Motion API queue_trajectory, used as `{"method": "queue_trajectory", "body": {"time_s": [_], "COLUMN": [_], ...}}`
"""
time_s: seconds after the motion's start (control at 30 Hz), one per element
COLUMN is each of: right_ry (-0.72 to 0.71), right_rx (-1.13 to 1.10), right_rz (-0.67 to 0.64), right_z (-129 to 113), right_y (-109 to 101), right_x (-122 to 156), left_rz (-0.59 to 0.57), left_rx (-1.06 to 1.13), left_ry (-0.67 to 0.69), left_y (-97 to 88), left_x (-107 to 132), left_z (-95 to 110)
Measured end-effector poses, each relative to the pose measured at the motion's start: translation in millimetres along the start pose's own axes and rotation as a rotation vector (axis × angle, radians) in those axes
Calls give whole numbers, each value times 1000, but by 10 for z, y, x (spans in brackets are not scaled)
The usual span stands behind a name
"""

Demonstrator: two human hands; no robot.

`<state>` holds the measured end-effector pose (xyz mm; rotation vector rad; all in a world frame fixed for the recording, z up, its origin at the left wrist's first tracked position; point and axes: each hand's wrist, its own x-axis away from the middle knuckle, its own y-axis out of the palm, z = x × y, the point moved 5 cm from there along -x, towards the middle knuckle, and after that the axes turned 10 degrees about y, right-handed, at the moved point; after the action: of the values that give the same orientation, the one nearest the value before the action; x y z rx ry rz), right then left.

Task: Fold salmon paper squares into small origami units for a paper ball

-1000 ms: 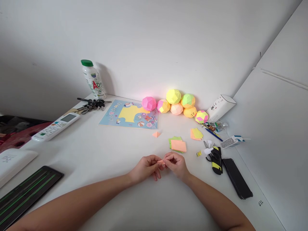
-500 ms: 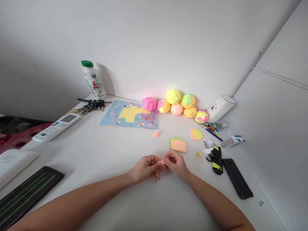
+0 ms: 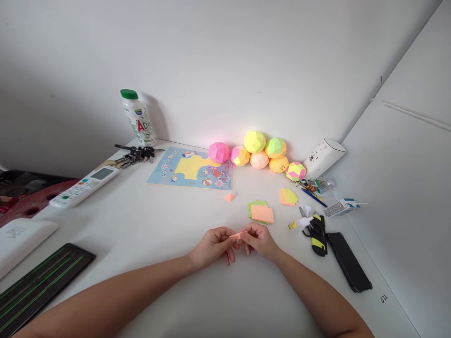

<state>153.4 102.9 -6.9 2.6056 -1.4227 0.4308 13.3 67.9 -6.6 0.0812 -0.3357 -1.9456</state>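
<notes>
My left hand (image 3: pixel 213 246) and my right hand (image 3: pixel 260 241) meet over the white table (image 3: pixel 158 234), fingers pinched together on a small orange piece of folded paper (image 3: pixel 238 234). Just beyond them lies a stack of orange and green paper squares (image 3: pixel 261 212). A small folded orange triangle (image 3: pixel 229 197) sits farther back. Another small pile of orange and yellow squares (image 3: pixel 289 195) lies to the right.
Several coloured paper balls (image 3: pixel 259 152) line the back wall beside a white box (image 3: pixel 323 157). A printed sheet (image 3: pixel 192 167), keys (image 3: pixel 136 152), a bottle (image 3: pixel 138 117) and a remote (image 3: pixel 84 186) lie left. Scissors (image 3: pixel 316 228), a black phone (image 3: pixel 348 260) and a small carton (image 3: pixel 340 207) lie right. A dark keyboard (image 3: pixel 38 284) sits near left.
The hands stay in place; the fingers shifted slightly on the orange paper, which now shows a little more between them.
</notes>
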Motion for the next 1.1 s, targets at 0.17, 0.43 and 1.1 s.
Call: {"method": "queue_trajectory", "body": {"time_s": [0.17, 0.43, 1.1], "right_ry": [8, -20, -8], "right_rx": [-4, 34, 57], "right_rz": [12, 27, 32], "right_z": [42, 5, -12], "right_y": [-12, 5, 35], "right_x": [-14, 19, 21], "left_rz": [-31, -97, -115], "left_rx": [-37, -149, -173], "left_ry": [4, -18, -20], "left_y": [7, 32, 46], "left_x": [10, 17, 5], "left_z": [-22, -39, -3]}}
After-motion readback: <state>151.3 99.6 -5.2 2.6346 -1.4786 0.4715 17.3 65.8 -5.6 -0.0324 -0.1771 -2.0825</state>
